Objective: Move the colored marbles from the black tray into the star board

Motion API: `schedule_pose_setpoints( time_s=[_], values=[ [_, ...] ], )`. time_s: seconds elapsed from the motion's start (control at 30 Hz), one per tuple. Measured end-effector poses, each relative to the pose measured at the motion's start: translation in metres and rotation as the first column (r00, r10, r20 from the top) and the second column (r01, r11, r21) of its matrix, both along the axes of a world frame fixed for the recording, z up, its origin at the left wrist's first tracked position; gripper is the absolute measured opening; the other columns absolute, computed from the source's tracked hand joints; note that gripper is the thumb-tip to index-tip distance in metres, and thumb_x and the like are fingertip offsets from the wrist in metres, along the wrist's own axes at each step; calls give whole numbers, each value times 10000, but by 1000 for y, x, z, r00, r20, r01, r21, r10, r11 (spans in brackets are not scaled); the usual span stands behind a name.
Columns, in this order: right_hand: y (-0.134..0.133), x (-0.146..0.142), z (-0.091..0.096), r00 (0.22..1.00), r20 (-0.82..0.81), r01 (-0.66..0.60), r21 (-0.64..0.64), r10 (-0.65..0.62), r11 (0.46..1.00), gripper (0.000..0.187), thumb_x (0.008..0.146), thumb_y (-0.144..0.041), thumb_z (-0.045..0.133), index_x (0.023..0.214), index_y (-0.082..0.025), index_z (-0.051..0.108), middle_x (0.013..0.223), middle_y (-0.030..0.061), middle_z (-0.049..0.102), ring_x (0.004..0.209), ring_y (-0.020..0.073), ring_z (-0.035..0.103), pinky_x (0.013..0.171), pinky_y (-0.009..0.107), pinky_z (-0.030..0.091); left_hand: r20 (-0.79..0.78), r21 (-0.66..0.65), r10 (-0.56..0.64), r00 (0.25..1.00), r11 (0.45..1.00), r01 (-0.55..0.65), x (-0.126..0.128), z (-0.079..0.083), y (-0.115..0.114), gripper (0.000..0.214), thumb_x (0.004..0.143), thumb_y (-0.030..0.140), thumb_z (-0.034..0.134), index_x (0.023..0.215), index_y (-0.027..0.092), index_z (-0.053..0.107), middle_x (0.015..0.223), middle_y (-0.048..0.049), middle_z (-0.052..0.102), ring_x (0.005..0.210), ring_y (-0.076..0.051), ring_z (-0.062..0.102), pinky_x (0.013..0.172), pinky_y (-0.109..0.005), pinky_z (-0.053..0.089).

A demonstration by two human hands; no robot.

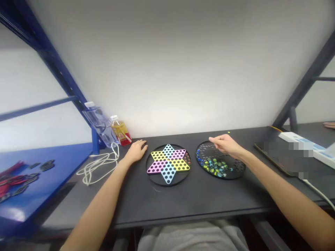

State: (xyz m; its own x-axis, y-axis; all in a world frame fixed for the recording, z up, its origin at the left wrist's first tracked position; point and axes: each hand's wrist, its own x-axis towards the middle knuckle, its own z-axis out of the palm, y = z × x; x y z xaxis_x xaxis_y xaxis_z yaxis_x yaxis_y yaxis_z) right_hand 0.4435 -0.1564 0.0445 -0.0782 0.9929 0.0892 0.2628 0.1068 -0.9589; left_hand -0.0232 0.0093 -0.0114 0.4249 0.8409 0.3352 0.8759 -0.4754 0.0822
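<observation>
My left hand (136,151) rests palm down on the dark table, its fingertips just left of a round black Chinese checkers board (167,183). That board carries a six-pointed star of pink, yellow and pale blue points with black holes. My right hand (226,145) hangs over a second round black perforated board (237,170), fingers pointing left, with nothing visible in it. Several glass marbles (213,164) lie in a cluster on the lower left of that board. Neither hand touches a marble.
Behind my left hand stand a clear plastic bottle (101,127) and a juice bottle (121,130), with a white cord (101,165) coiled in front. A dark tablet (277,158) and a white power strip (300,146) lie right. Another person's hand (329,125) shows at the far right edge.
</observation>
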Motion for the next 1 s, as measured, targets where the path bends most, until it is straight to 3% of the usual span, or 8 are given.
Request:
schedule_pose_setpoints(
  time_s=[0.1, 0.2, 0.33, 0.7, 0.77, 0.83, 0.93, 1.0],
  values=[
    [-30, 15, 3, 889, 458, -71, 100, 18, 992, 304, 736, -465, 706, 746, -162, 703, 506, -50, 391, 490, 89, 340, 492, 235, 239, 3, -7, 15, 1000, 1000, -15, 1, 1, -1, 534, 926, 459, 379, 1292, 124, 577, 1358, -141, 552, 1292, -270, 470, 1121, -405, 317],
    [-56, 26, 3, 769, 639, -83, 79, 13, 993, 282, 733, -453, 697, 799, -182, 742, 505, -52, 382, 509, 103, 358, 526, 249, 264, 11, -21, 13, 1000, 1000, -13, 3, 4, -3, 535, 926, 459, 377, 1295, 125, 573, 1352, -131, 561, 1306, -265, 454, 1128, -408, 302],
    [-71, 27, 0, 726, 687, -73, 55, 16, 996, 258, 738, -437, 686, 818, -199, 746, 509, -53, 373, 504, 108, 349, 532, 253, 273, 12, -29, 12, 1000, 999, -12, 3, 6, -4, 539, 927, 463, 367, 1297, 131, 573, 1357, -128, 557, 1309, -263, 452, 1126, -399, 309],
    [-64, 18, -6, 728, 682, -130, 47, 63, 990, 224, 701, -390, 711, 822, -204, 743, 514, -43, 424, 483, 101, 365, 509, 252, 256, 10, -35, 14, 1000, 999, -14, 3, 8, -5, 540, 923, 453, 372, 1304, 122, 565, 1363, -131, 551, 1300, -271, 461, 1127, -421, 312],
    [-65, 20, -7, 772, 634, -106, 63, 42, 992, 219, 709, -389, 705, 808, -195, 731, 504, -50, 395, 480, 96, 349, 512, 252, 253, 11, -37, 17, 1000, 999, -16, 3, 7, -5, 545, 924, 454, 366, 1308, 120, 561, 1361, -130, 553, 1306, -270, 455, 1128, -421, 310],
    [-67, 24, -8, 869, 494, -54, 70, 12, 996, 240, 719, -394, 704, 835, -184, 707, 500, -61, 351, 467, 90, 318, 499, 248, 242, 14, -43, 24, 1000, 999, -23, 2, 6, -4, 544, 922, 456, 372, 1307, 122, 563, 1358, -130, 556, 1307, -271, 454, 1128, -424, 308],
    [-66, 31, -11, 1000, 15, 16, -3, -16, 1000, 288, 769, -426, 642, 922, -181, 637, 496, -87, 264, 410, 80, 208, 434, 242, 184, 16, -44, 21, 1000, 999, -20, 2, 6, -4, 538, 923, 457, 375, 1306, 130, 565, 1363, -130, 551, 1310, -271, 450, 1130, -426, 302],
    [-63, 36, -13, 949, -314, 5, -82, -30, 997, 281, 813, -452, 554, 920, -196, 593, 502, -92, 233, 385, 80, 138, 398, 246, 149, 9, -42, 23, 1000, 999, -23, 2, 7, -4, 538, 926, 457, 370, 1304, 129, 567, 1371, -132, 544, 1310, -273, 450, 1130, -427, 304]
  ],
)
